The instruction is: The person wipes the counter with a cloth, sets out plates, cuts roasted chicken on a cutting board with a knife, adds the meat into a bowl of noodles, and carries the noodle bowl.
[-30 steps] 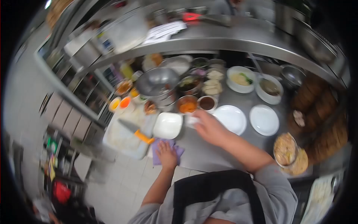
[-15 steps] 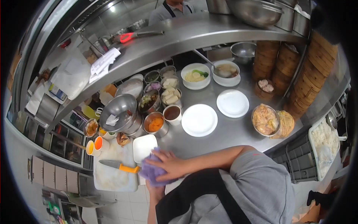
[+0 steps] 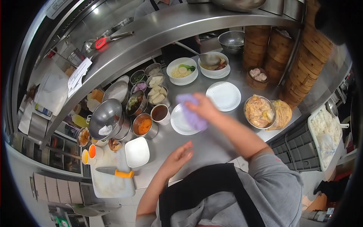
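Observation:
My right hand [image 3: 204, 107] is closed on a purple cloth [image 3: 192, 115], held over the right part of a round white plate [image 3: 180, 126]. Whether the cloth touches the plate, I cannot tell. Close by on the right sits a second white plate [image 3: 227, 96]. My left hand [image 3: 177, 159] is empty above the front of the steel counter, its fingers stretched out. Left of that hand stand a square white dish [image 3: 137, 152] and a cutting board [image 3: 109, 185] with an orange-handled knife [image 3: 123, 173] on it.
Two white bowls of food, one with noodles [image 3: 181, 72], the other with a ladle [image 3: 208, 59], stand at the back. Ingredient pots and a steel mixing bowl [image 3: 106, 119] crowd the left. Bamboo steamers [image 3: 302, 75] rise at right behind a bowl of filling [image 3: 259, 111]. A steel shelf [image 3: 170, 28] crosses above.
My right hand has carried the purple cloth from beside the square dish up and right, over the plate. My left hand has come apart from the cloth and moved right.

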A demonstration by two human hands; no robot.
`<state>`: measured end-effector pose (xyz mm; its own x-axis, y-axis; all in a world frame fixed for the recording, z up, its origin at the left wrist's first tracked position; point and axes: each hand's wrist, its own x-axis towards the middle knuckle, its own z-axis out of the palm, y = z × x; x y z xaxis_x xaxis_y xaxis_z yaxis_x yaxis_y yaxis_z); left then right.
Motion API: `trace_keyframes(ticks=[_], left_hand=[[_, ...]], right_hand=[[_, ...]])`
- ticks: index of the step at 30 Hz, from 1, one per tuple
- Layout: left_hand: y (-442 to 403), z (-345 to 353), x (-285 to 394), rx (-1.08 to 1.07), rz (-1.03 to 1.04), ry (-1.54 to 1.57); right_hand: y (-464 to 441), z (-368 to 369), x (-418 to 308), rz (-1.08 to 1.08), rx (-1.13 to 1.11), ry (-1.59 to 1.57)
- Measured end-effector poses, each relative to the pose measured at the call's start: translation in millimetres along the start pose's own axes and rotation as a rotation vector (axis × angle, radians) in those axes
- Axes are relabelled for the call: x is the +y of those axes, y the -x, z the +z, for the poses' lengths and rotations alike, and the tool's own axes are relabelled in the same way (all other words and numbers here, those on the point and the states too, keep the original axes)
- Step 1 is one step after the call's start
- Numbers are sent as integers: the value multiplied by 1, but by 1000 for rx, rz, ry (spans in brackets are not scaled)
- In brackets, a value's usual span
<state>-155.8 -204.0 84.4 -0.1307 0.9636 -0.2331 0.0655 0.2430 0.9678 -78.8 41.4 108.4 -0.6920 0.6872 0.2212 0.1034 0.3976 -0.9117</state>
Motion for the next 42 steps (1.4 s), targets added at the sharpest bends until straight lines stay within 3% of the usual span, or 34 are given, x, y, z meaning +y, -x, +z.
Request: trace_keyframes(ticks=[1, 3, 7, 9, 11, 13, 15, 22, 24, 25, 27, 28, 30, 31, 33, 35, 37, 38, 40, 42], left_hand=[[-19, 2, 1, 1, 5, 1], [-65, 5, 12, -124, -233, 308], [-186, 37, -13, -165, -410, 637], [-244, 58, -38, -111, -442, 595], [-275, 78, -34, 9, -417, 562], [-302, 89, -36, 128, -387, 528], [-315, 89, -45, 263, -299, 493], [-321, 93, -45, 441, -277, 526], [-320, 93, -43, 428, -270, 539], [-320, 91, -43, 405, -263, 537], [-323, 88, -44, 394, -262, 531], [-321, 90, -44, 379, -264, 529], [-309, 92, -38, 342, -238, 591], [-304, 90, -32, 303, -201, 646], [-291, 93, -43, 279, -211, 728], [-265, 100, -55, 252, -236, 793], [-218, 107, -42, 50, -314, 716], [-198, 109, -42, 84, -305, 726], [-165, 112, -50, -121, -229, 366], [-132, 108, -62, -65, -76, 216]], right_hand=[[-14, -28, 4, 45, 39, 116], [-47, -68, 31, 113, 127, 157], [-83, -111, 51, 92, 8, 316], [-113, -106, 107, -337, -206, 564], [-121, -105, 129, -261, -515, 773], [-110, -101, 153, -181, -671, 1159], [-109, -98, 160, -153, -631, 1157], [-121, -106, 183, -163, -640, 1164], [-122, -99, 196, 68, -414, 1394], [-127, -98, 204, 61, -416, 1392], [-138, -100, 215, 443, -571, 1425], [-136, -105, 199, 440, -578, 1428], [-127, -115, 154, 219, -834, 1207], [-124, -112, 125, 204, -835, 1212], [-117, -94, 66, 79, -613, 980], [-101, -70, 22, -72, -569, 805], [-73, -38, -24, -160, -586, 695], [-61, -14, -33, -187, -610, 687], [-33, 33, -54, -289, -711, 561], [-8, 85, -56, -285, -823, 482]])
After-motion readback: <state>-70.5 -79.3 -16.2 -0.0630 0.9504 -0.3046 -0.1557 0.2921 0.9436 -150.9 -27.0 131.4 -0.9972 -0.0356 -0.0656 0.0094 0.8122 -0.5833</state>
